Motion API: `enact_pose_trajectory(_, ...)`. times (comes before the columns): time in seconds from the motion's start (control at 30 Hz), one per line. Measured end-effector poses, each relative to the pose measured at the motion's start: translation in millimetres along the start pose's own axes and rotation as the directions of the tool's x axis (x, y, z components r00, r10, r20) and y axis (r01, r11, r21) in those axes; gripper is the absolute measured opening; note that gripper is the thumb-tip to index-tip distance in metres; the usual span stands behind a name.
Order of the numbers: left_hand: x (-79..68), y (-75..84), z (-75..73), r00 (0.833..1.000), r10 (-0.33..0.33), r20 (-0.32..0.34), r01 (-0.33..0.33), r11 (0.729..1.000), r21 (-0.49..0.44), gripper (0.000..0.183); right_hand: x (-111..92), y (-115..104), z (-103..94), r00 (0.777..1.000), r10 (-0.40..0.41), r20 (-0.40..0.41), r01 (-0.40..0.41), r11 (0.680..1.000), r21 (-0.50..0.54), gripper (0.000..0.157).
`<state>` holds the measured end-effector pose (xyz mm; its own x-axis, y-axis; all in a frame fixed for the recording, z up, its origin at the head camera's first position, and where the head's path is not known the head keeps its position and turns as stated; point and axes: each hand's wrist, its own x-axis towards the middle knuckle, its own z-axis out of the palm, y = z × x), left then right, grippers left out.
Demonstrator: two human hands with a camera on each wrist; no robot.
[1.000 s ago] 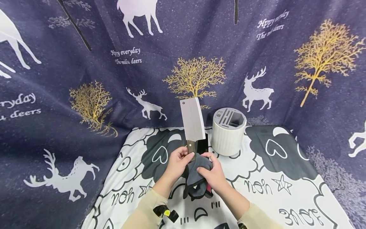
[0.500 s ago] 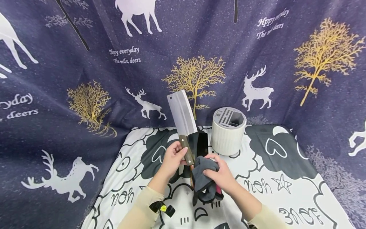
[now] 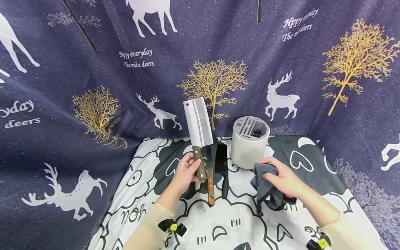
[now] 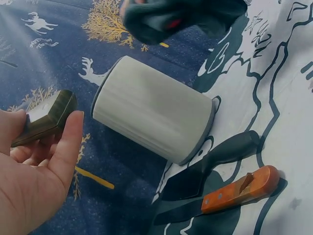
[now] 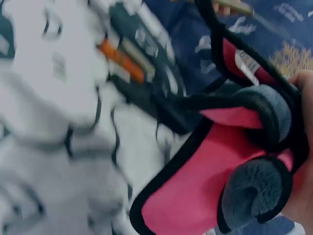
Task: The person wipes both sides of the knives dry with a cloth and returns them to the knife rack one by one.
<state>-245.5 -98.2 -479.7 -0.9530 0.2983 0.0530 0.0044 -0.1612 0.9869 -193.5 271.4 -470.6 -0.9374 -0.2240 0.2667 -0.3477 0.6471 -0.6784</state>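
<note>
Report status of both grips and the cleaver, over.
Left grip holding cleaver by handle. Right grip holding grey cloth. Between them: orange-handled knife, black-handled knife.

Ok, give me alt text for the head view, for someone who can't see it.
A person's left hand holds a cleaver, blade up, while the right hand grips a gray cloth. Between the hands, an orange-handled knife and a black knife lie on a patterned sheet, with a slotted white holder beyond.

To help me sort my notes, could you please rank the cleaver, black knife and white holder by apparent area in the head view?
Largest to smallest:
1. White holder
2. Cleaver
3. Black knife
</note>
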Motion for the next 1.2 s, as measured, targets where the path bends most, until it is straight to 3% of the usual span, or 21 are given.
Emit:
enact_pose_trajectory(0.1,0.4,1.7,0.1,1.0,-0.007,0.019,0.007,1.0,-0.002,0.031,-6.6,21.7,-18.0,0.998,0.038,0.047,-0.029,0.983,-0.183,0.038)
enact_pose_trajectory(0.27,1.7,3.3,-1.1,0.999,-0.031,0.036,0.031,0.999,-0.011,0.033,-22.3,60.9,-35.4,0.996,0.023,0.091,0.02,0.894,-0.447,0.04)
enact_pose_trajectory(0.4,3.2,3.9,-2.8,0.999,-0.042,0.033,0.042,0.999,-0.007,0.035,-37.7,92.5,-36.5,0.997,-0.004,0.072,0.045,0.814,-0.579,0.044)
enact_pose_trajectory(0.5,4.8,4.5,-3.9,0.999,-0.039,0.031,0.039,0.999,-0.003,0.035,-48.9,114.4,-32.3,0.999,-0.019,0.039,0.04,0.776,-0.63,0.046)
enact_pose_trajectory(0.6,6.1,5.7,-4.7,0.999,-0.041,0.031,0.041,0.999,0.001,0.033,-59.5,133.6,-25.6,1.0,-0.024,-0.009,0.013,0.777,-0.629,0.047)
enact_pose_trajectory(0.77,7.7,9.9,-6.1,0.998,-0.057,0.042,0.056,0.998,0.019,0.031,-73.4,155.2,-12.1,0.997,0.05,-0.062,-0.076,0.82,-0.568,0.048)
enact_pose_trajectory(1.0,9.7,22.2,-11.6,0.996,-0.076,0.052,0.07,0.992,0.105,0.035,-79.3,163.9,-3.5,0.99,0.092,-0.103,-0.132,0.849,-0.511,0.048)
enact_pose_trajectory(1.2,11.4,41.7,-19.8,0.995,-0.093,0.026,0.085,0.971,0.223,0.036,-79.0,163.6,-9.1,0.984,0.162,-0.075,-0.178,0.885,-0.43,0.052)
